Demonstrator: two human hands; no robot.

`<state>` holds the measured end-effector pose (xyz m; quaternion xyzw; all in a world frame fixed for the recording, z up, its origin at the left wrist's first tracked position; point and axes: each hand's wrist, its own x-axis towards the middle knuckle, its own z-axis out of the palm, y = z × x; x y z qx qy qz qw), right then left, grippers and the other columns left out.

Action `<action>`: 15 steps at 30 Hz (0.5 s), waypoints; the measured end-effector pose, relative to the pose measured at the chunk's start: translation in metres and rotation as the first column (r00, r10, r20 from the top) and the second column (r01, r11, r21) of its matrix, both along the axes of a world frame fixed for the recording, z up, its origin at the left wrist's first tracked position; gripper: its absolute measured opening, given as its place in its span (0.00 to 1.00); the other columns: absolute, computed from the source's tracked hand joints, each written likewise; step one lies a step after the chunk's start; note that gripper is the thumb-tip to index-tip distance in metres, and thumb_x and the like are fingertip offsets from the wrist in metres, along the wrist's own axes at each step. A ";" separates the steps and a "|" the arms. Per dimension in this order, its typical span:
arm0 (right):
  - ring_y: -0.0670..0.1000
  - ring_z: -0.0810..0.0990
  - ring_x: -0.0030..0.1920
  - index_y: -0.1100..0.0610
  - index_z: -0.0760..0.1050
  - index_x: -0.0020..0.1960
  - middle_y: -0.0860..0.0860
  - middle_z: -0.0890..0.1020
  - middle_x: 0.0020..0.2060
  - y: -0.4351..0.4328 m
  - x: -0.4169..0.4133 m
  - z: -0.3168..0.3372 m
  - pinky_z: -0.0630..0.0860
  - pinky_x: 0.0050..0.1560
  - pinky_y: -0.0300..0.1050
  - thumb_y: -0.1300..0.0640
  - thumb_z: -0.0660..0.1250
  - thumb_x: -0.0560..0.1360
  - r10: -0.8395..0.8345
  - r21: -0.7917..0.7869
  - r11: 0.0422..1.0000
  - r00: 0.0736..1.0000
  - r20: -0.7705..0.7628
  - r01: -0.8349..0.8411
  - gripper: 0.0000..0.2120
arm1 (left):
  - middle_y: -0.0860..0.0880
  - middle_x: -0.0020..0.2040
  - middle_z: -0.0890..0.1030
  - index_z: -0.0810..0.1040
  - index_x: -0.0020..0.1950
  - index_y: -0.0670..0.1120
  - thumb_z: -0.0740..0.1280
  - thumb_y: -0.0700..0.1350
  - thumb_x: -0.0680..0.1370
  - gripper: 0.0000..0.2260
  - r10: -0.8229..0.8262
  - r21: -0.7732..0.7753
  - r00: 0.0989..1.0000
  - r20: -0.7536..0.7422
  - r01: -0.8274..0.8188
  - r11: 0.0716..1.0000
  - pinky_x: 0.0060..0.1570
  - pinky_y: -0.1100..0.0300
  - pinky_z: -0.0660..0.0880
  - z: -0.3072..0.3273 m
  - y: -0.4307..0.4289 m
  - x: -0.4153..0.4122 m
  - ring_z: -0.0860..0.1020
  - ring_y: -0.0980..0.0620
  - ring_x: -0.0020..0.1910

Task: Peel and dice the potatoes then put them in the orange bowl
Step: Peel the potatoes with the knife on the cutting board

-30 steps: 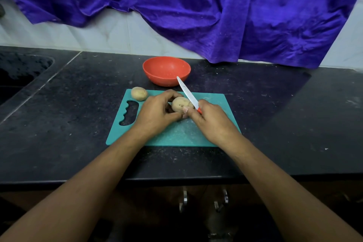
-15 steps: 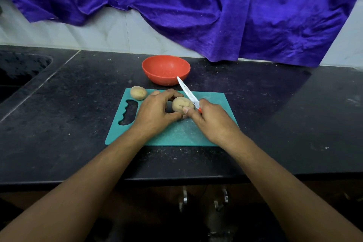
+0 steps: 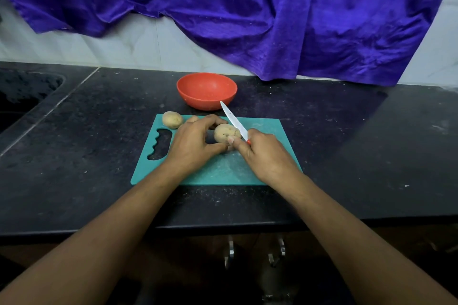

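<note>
Peeling looks barely begun: left hand [image 3: 192,142] grips a potato [image 3: 226,133] over the cutting board [image 3: 224,168], right hand [image 3: 265,152] clasps the knife [image 3: 233,120] against it, so next comes a shallow, controlled slice under the skin.

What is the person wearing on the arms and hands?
Nothing visible. The left hand and right hand are bare: no gloves, rings or watch show. The left forearm and right forearm are bare too; no sleeve comes into view.
</note>
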<state>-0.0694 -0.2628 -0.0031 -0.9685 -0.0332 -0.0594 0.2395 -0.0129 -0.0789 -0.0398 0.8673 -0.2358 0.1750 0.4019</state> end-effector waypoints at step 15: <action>0.46 0.73 0.33 0.48 0.69 0.37 0.46 0.74 0.33 0.005 0.010 0.001 0.66 0.33 0.44 0.40 0.63 0.82 0.041 0.246 0.969 0.997 -0.062 -0.024 0.19 | 0.59 0.47 0.84 0.81 0.54 0.58 0.76 0.62 0.66 0.19 0.035 -0.050 0.999 -0.037 -0.037 0.998 0.48 0.47 0.79 0.001 0.000 -0.001 0.80 0.55 0.50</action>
